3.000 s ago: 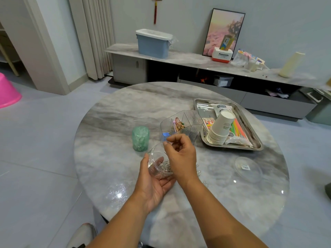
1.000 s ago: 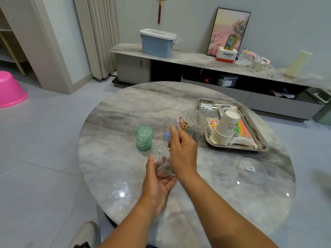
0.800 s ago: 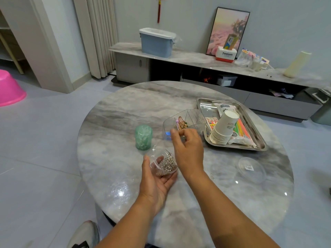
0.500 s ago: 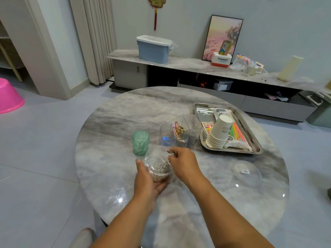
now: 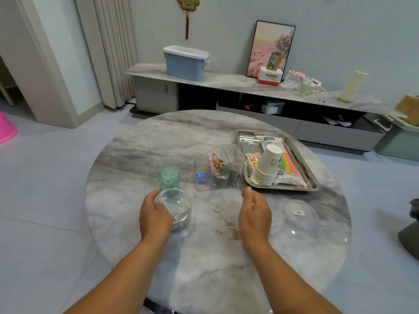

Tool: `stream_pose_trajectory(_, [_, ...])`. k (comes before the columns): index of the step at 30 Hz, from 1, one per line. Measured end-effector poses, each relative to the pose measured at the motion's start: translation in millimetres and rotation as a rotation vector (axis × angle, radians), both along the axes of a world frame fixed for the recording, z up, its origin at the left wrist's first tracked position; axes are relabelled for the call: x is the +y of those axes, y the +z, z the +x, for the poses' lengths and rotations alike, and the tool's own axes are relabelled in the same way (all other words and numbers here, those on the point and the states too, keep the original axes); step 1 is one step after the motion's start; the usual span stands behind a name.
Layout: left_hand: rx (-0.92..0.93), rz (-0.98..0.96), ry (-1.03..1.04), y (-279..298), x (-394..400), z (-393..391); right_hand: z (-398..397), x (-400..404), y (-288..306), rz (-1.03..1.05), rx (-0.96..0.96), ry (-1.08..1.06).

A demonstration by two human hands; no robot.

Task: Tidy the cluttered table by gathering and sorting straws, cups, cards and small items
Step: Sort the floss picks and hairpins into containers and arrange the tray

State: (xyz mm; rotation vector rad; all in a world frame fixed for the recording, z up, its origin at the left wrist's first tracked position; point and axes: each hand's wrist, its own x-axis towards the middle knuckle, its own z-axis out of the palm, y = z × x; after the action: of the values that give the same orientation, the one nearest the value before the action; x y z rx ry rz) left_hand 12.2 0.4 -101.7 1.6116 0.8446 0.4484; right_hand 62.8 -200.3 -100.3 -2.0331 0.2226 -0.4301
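Paperclips (image 5: 226, 224) are scattered loose on the marble tabletop (image 5: 136, 159) between the two hands; more clips are held in a clear round container (image 5: 175, 206), which stands on the tabletop and is gripped at its near side by the left hand (image 5: 154, 217), fingers curled round its wall; the right hand (image 5: 255, 214) is held just above the tabletop beside the loose clips, fingers relaxed and slightly bent, nothing held in it. A green patterned cup (image 5: 169, 179) is seen just behind the container; a clear divided organiser (image 5: 220, 169) with gold clips and small blue items stands further right, its side close against a metal tray (image 5: 314, 182). A stack of paper cups (image 5: 267, 165) lies tilted in the tray, together with coloured straws (image 5: 289, 165) in a packet and a pack of cards (image 5: 251, 159). A clear lid (image 5: 301, 214) with a small label rests on the tabletop to the right, well apart from the container.
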Motion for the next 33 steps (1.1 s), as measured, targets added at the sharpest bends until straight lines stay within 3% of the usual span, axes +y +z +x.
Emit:
stream_pose_trajectory(5, [-0.107,0.195,-0.014,-1.1,-8.4,-2.4,-7.7,-18.6,-25.0,0.006,0.086,-0.044])
stream_pose_trajectory(8, [-0.323,0.444,-0.004,2.3,-29.9,-9.7,-14.7,4.6,-29.8,0.008,0.097,0.118])
stream_pose_trajectory(12, [-0.583,0.608,-0.264,-3.4,-60.5,-19.9,-12.7,23.3,-31.8,-0.097,0.097,0.407])
stream_pose_trajectory(15, [-0.601,0.463,-0.446,-14.7,-75.3,-30.2,6.9,11.2,-28.5,-0.353,0.107,0.634])
stream_pose_trajectory(18, [-0.479,0.353,-0.566,-35.2,-79.9,-36.0,19.0,-3.0,-28.7,-0.643,0.084,0.844])
stream_pose_trajectory(26, [-0.215,0.188,-0.564,-39.8,-75.5,-22.1,-15.6,-33.7,-30.3,-0.598,0.003,0.864])
stream_pose_trajectory(30, [-0.203,0.133,-0.599,-37.0,-70.8,-22.3,-15.3,-42.2,-10.8,-0.731,0.109,0.823])
stream_pose_trajectory(33, [-0.209,0.105,-0.622,-35.1,-68.7,-23.2,-0.3,-41.4,8.7,-0.829,0.322,0.865])
